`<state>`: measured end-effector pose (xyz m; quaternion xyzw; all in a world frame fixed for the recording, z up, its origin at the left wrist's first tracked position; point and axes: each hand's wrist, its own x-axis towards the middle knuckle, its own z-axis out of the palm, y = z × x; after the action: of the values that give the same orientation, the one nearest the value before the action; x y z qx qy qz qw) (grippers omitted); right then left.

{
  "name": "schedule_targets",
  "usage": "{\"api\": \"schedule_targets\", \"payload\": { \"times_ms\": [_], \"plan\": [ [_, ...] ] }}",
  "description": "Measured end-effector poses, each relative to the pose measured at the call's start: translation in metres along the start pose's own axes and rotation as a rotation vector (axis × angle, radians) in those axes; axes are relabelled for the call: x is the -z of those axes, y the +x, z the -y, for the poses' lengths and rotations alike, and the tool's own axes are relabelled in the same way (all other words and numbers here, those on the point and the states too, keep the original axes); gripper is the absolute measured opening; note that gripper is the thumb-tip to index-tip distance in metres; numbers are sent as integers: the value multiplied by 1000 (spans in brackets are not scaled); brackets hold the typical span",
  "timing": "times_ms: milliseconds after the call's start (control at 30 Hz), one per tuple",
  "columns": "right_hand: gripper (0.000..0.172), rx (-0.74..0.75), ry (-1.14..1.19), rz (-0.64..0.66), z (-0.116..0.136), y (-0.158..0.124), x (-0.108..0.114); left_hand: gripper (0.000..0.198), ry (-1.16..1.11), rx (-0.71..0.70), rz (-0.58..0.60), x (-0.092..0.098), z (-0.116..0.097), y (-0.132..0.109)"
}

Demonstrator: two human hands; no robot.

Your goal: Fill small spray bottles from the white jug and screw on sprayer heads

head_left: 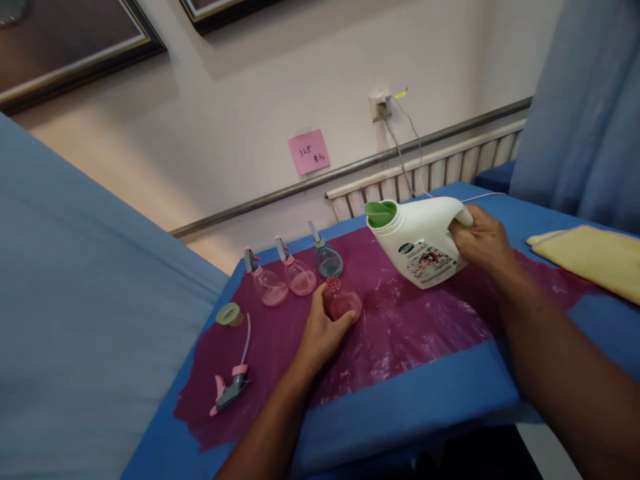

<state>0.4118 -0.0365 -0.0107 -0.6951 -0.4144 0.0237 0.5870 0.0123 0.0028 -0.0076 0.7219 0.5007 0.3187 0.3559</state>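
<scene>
My left hand is wrapped round a pink, see-through bottle with an uncovered neck, low over the purple sheet. My right hand grips the handle of a white jug with a green spout, tilted to the left and held above the sheet, apart from the bottle. Left of my left hand stand two pink spray bottles and a teal one, all with spray heads on. A loose pink and grey spray head with its tube lies nearer me, below a pale green cap.
The purple plastic sheet covers part of a blue table. A yellow cloth lies at the right. Behind are a radiator, a wall socket with cables and a pink note. Blue curtains hang on both sides.
</scene>
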Motion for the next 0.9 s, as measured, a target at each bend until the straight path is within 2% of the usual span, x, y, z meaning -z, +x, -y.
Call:
{"api": "schedule_targets", "payload": {
  "times_ms": [133, 267, 500, 700, 900],
  "plan": [
    [28, 115, -31, 11, 13, -5, 5, 91, -13, 14, -39, 3, -7, -4],
    [31, 231, -96, -13, 23, -8, 7, 92, -65, -37, -57, 12, -16, -8],
    [32, 341, -162, -8, 37, -14, 12, 95, 29, -94, -102, 48, -37, -11],
    [36, 311, -245, 17, 37, -14, 9, 95, 58, -122, -99, 77, -48, -13],
    [34, 284, -326, 95, 40, -6, 8, 88, 107, -98, -115, 90, -47, -22]
  ]
}}
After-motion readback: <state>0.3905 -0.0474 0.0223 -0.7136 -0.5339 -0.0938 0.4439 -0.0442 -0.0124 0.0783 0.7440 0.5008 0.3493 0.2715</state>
